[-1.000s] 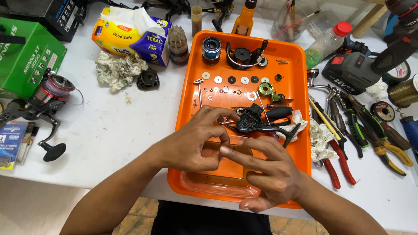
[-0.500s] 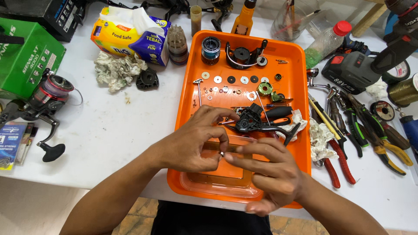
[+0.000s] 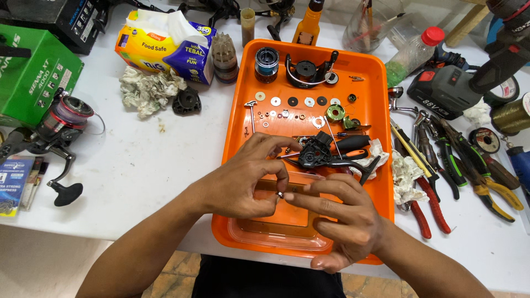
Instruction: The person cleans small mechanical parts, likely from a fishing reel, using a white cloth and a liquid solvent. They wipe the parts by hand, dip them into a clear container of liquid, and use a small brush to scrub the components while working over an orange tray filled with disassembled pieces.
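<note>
Your left hand and right hand meet fingertip to fingertip over near end of orange tray, pinching small metal part between them, likely tiny ring or washer, too small to tell. Since a second ago, hands drew closer, grip tightened; part now held by both. At 12 o'clock: black reel body. Beyond: washers, spool.
</note>
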